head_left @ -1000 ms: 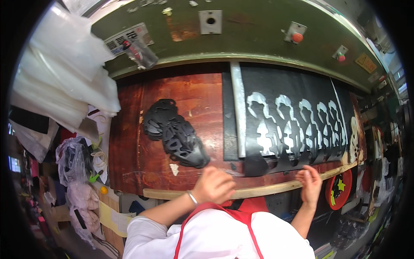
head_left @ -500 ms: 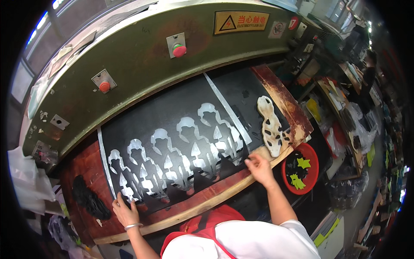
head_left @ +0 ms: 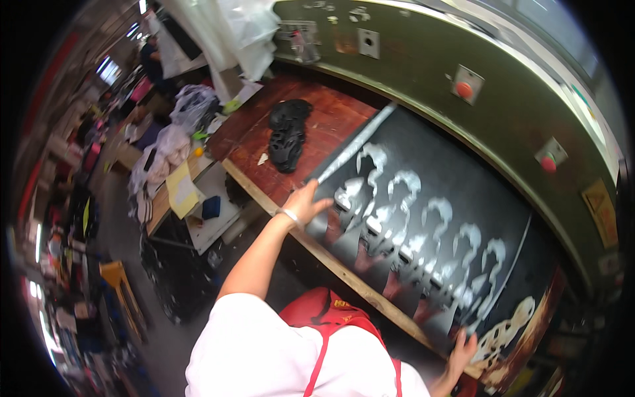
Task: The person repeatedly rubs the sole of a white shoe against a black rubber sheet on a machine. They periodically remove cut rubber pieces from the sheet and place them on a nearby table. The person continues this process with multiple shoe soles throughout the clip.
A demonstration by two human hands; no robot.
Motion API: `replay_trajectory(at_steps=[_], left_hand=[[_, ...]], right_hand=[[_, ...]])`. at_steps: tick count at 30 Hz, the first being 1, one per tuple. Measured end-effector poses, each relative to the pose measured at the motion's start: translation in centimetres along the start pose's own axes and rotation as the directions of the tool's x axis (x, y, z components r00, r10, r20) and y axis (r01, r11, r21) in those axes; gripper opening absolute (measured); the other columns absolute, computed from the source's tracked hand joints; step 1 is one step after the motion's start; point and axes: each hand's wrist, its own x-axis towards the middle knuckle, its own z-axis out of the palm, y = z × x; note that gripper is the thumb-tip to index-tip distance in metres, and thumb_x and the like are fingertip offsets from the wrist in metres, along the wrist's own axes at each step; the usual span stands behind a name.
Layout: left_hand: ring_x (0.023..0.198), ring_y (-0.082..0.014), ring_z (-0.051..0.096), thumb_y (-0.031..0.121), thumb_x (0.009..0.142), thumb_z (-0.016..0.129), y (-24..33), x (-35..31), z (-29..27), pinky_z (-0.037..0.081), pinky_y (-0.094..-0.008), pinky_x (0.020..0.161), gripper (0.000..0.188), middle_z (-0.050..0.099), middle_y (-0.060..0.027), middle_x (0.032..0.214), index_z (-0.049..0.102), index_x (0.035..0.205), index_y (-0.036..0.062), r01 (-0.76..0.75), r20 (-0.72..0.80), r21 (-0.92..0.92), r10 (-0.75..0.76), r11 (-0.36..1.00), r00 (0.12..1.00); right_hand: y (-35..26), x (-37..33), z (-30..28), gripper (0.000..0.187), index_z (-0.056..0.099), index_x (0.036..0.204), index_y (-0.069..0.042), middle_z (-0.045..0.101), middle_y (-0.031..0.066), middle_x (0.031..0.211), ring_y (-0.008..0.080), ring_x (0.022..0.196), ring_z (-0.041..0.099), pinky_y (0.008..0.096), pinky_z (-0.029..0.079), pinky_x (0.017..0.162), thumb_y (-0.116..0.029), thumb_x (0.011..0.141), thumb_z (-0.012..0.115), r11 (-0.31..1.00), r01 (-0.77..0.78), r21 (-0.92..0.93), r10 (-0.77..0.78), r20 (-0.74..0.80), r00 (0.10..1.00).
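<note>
A wide black sheet with a row of several cut-out shapes, pale and shiny, lies over the machine bed; pale strips run along its two sides. My left hand, with a white band at its wrist, holds the sheet's near left corner, thumb apart from the fingers. At the near right corner, my right hand pinches the sheet's edge, somewhat blurred. Along the near side the sheet has a jagged edge, with red board showing between the points. To the right of the sheet lies a cream, sole-shaped piece with holes.
A black, holed sole-shaped piece rests on the red board at left. A wooden rail edges the bed nearest me. The green machine beam with red buttons spans the back. Bags and a cluttered side table stand at left.
My view has swung left, so the bed appears turned and the red bowl has left the picture. Both hands remain at the sheet's near corners.
</note>
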Motion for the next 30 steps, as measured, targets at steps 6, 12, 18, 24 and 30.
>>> replay_trajectory(at_steps=[6,12,18,24,30], left_hand=[[0.082,-0.0317,0.069,0.048,0.085,0.065,-5.0,-7.2,-3.9,0.052,-0.0395,0.080,0.047,0.070,-0.0159,0.079,0.070,0.090,0.0011,0.285,0.678,0.196,-0.339,0.938,0.652],[0.082,-0.0310,0.068,0.016,0.085,0.064,-9.6,5.6,-3.5,0.052,-0.0388,0.071,0.017,0.069,-0.0146,0.083,0.070,0.098,0.0058,0.137,-0.466,-0.051,-0.145,0.989,0.873],[0.079,-0.0371,0.067,0.034,0.083,0.070,-14.2,11.8,-4.0,0.053,-0.0460,0.072,0.029,0.069,-0.0161,0.083,0.072,0.080,0.0057,0.410,-0.488,-0.033,-0.372,0.912,0.789],[0.074,-0.0375,0.065,0.040,0.081,0.071,-13.9,13.1,-2.6,0.051,-0.0481,0.065,0.037,0.065,-0.0143,0.081,0.061,0.069,0.0066,0.429,-0.568,0.114,-0.296,0.896,0.768],[0.067,-0.0364,0.063,0.032,0.081,0.070,-15.7,13.2,-1.3,0.049,-0.0465,0.058,0.030,0.060,-0.0118,0.077,0.055,0.071,0.0074,0.285,-0.701,0.238,-0.039,0.929,0.712]], right_hand=[[-1.5,-6.3,-8.0,0.026,0.064,0.103,0.000,0.065,0.0033,0.084,0.0116,0.072,0.055,0.0255,0.044,0.065,-0.023,0.093,0.064,0.821,-0.435,-0.369,0.498,0.092,0.862],[-6.1,1.0,-5.8,0.027,0.068,0.096,0.004,0.066,0.0048,0.081,0.0141,0.072,0.055,0.0292,0.046,0.066,-0.023,0.092,0.066,0.896,-0.258,-0.362,0.182,-0.231,0.956],[-6.3,3.1,-0.9,0.023,0.066,0.095,0.001,0.065,0.0045,0.077,0.0121,0.066,0.055,0.0256,0.046,0.060,-0.022,0.092,0.066,0.911,-0.164,-0.378,0.110,-0.163,0.981],[-7.1,2.1,2.6,0.023,0.067,0.100,0.000,0.066,0.0053,0.080,0.0114,0.066,0.058,0.0234,0.049,0.059,-0.022,0.092,0.068,0.953,-0.224,-0.202,0.207,-0.100,0.973],[-10.1,3.4,6.1,0.024,0.067,0.102,0.002,0.066,0.0051,0.082,0.0114,0.066,0.057,0.0249,0.047,0.060,-0.020,0.092,0.068,0.924,-0.252,-0.287,0.223,-0.130,0.966]])
